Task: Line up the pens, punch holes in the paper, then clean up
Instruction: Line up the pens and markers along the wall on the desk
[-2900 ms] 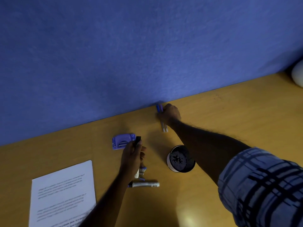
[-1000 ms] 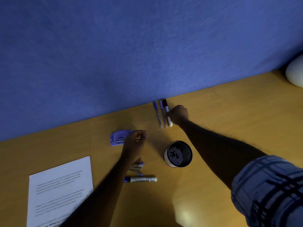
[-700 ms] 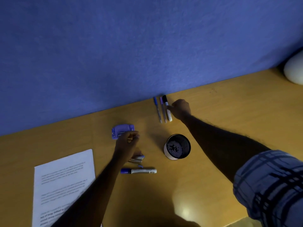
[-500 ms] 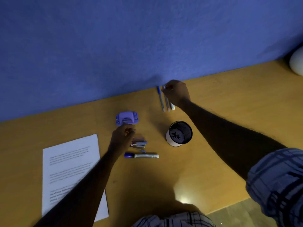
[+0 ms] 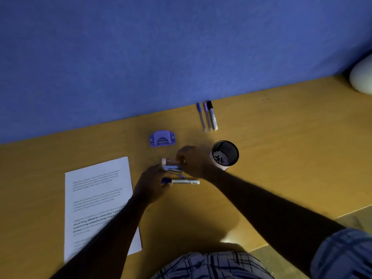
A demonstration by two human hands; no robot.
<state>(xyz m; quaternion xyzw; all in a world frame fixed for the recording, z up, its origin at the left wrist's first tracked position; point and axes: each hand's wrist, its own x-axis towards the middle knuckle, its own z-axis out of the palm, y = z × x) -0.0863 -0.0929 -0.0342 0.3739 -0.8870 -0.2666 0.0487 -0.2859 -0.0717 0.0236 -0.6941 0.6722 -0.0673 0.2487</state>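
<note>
Three pens [image 5: 207,116] lie side by side against the blue wall: a blue one, a purple one and a black-capped marker. A blue-capped marker [image 5: 182,181] lies flat on the desk. Just above it is a small pile of pens [image 5: 173,168]. My right hand [image 5: 194,162] is closed on a pink-capped pen [image 5: 166,161] at the top of that pile. My left hand [image 5: 150,185] rests beside the pile, fingertips at the marker's blue cap; its grip is hidden. The purple hole punch [image 5: 162,138] stands behind the hands. The printed paper [image 5: 94,198] lies to the left.
A black mesh pen cup [image 5: 225,154] stands just right of my right hand. The wooden desk [image 5: 281,148] ends at the blue wall behind and at its front edge at lower right. A white rounded object [image 5: 362,77] sits at the far right.
My right hand has left the three lined-up pens and come back to the pile, closing on the pink-capped pen. My left hand has shifted down from near the hole punch towards the blue marker.
</note>
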